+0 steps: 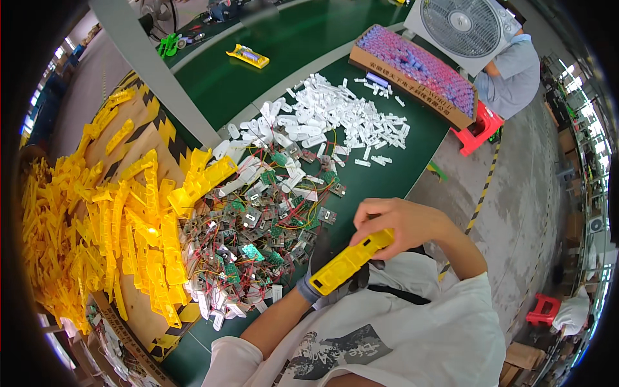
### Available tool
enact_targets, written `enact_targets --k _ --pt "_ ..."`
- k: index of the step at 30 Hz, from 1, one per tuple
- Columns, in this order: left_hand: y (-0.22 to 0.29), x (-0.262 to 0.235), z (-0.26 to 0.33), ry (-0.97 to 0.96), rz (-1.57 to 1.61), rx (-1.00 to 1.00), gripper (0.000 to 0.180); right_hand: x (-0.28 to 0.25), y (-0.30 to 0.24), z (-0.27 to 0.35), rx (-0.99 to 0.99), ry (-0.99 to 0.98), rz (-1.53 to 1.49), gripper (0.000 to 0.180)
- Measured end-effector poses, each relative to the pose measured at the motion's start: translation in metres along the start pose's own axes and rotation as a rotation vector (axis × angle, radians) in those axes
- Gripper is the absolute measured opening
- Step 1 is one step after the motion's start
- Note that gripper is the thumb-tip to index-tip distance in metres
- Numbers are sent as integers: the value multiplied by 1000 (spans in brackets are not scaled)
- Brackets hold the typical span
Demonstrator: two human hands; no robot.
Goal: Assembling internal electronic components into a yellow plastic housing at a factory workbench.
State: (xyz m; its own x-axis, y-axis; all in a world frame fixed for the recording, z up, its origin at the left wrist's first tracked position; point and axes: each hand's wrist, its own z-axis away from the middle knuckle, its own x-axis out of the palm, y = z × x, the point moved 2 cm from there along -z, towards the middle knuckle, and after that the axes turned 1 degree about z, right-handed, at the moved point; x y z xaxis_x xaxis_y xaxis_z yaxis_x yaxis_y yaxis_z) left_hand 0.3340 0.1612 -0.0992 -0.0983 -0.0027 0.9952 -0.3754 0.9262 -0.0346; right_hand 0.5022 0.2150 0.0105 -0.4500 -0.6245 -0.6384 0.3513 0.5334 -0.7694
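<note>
A yellow plastic casing (348, 264), long and narrow with openings along it, is held slantwise in front of my body. My left hand (360, 278), in a dark grey glove, grips it from beneath; the casing hides most of those fingers. At its upper right end my bare right hand (403, 222) has its fingers bent around the edge. To the left of the casing lies a tangled heap of small circuit boards (264, 216) with red, black and yellow wires. Any small part between my right fingertips is hidden.
Yellow casings (138, 222) are piled at the left. White plastic pieces (342, 116) cover the green table's far part, beside a cardboard box (419, 80) of purple cylindrical cells. One yellow casing with a cell (248, 56) lies on the green belt. A fan (459, 29) and a seated person (516, 74) are at far right.
</note>
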Motion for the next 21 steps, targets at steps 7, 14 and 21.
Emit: enact_targets --k 7,14,21 --pt "-15 -1 10 160 -454 -134 59 -21 4 20 33 110 -31 42" --pt "-10 -2 -3 180 -457 225 62 -38 65 -30 210 475 -14 34" --pt "-8 -3 -2 169 -376 365 61 -19 94 -86 385 402 283 24"
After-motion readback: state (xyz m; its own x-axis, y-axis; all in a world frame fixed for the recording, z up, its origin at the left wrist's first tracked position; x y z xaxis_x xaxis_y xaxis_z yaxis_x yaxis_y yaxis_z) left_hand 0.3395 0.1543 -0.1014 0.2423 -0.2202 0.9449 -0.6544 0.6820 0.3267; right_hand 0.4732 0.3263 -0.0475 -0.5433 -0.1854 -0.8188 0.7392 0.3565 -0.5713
